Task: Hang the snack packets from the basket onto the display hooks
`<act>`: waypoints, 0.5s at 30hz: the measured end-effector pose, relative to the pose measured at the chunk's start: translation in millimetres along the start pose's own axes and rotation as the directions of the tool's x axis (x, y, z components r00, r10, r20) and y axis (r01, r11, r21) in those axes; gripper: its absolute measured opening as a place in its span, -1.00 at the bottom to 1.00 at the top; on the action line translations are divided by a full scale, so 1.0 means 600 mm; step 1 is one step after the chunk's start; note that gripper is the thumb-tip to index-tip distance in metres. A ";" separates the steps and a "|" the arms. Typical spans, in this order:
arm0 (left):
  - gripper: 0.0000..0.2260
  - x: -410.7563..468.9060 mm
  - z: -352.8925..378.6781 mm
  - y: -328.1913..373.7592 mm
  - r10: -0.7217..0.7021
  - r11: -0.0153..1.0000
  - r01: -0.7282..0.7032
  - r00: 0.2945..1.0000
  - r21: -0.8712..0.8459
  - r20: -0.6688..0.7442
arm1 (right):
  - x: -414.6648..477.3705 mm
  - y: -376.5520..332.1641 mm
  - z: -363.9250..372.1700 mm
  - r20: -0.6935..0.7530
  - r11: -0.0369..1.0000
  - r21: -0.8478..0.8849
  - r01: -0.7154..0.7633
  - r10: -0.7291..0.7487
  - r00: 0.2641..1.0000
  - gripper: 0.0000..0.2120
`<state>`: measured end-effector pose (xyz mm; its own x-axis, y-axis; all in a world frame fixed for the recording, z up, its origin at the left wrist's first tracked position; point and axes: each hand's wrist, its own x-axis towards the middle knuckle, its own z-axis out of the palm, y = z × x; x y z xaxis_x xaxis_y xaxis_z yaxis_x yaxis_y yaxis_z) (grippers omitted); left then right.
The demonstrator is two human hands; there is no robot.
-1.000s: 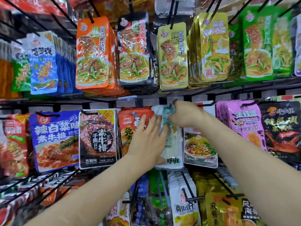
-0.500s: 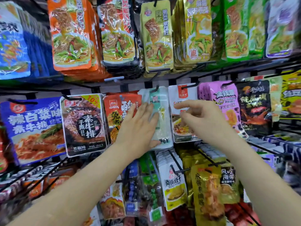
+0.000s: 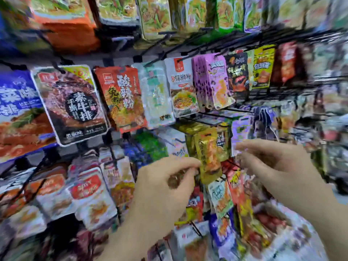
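Observation:
The frame is motion-blurred. A pale green and white snack packet (image 3: 157, 95) hangs on a black hook in the middle row, between an orange packet (image 3: 122, 98) and a white noodle packet (image 3: 183, 89). My left hand (image 3: 165, 183) is below it, away from the rack, its fingers loosely curled around nothing. My right hand (image 3: 273, 166) hovers to the right at the same height, fingers relaxed and empty. Between the hands hangs a gold packet (image 3: 209, 153) on a lower hook. No basket shows.
Black wire hooks (image 3: 212, 117) jut toward me from every row, loaded with packets. A large brown steak packet (image 3: 73, 104) and a blue one (image 3: 17, 110) hang left. Purple (image 3: 216, 81), black and yellow packets hang right. Lower rows hold red and white packets (image 3: 88, 194).
Both hands have let go of the pale green packet and dropped back from the rack. The camera has swung down and to the right.

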<state>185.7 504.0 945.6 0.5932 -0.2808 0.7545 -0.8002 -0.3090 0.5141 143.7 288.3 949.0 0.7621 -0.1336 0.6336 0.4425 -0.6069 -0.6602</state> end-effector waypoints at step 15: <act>-0.76 -0.286 0.301 0.014 -0.177 0.960 0.276 0.705 -0.037 0.687 | -0.457 0.159 -0.164 -0.079 0.616 -0.424 -0.663 0.704 0.705 -0.81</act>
<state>93.0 385.2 746.5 0.6204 -0.7676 0.1608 -0.6078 -0.3411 0.7171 -69.4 189.9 751.8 0.8118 -0.5837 0.0137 -0.4332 -0.6180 -0.6561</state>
